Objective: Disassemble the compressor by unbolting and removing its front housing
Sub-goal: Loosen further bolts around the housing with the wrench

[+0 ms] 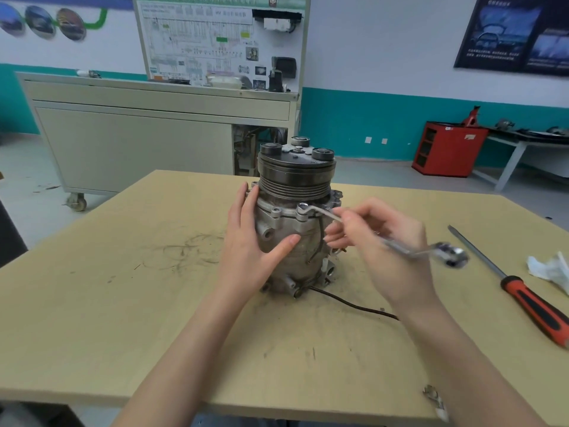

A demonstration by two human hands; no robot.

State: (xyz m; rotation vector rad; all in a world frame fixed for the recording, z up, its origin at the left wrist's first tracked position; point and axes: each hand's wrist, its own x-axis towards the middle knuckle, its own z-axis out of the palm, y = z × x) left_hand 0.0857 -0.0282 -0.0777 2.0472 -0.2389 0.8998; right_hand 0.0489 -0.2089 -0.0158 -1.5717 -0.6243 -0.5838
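A grey metal compressor (292, 238) stands upright on the wooden table (123, 288), its dark grooved pulley (296, 174) on top. My left hand (249, 241) lies flat against its left side, fingers straight, thumb across the front. My right hand (381, 238) grips the shaft of a double-ended ring wrench (409, 249). The wrench's far ring sits over a flange bolt (302, 207) at the front of the housing flange. Its near ring end sticks out to the right past my hand. A black wire (348, 303) trails from the compressor's base toward me.
A long screwdriver with a red and black handle (529, 298) lies on the table at right, next to a crumpled white rag (551, 268). A small metal clip (432, 394) sits near the front edge. Behind the table stand a wheeled cabinet (138, 140) and a red tool cart (446, 149).
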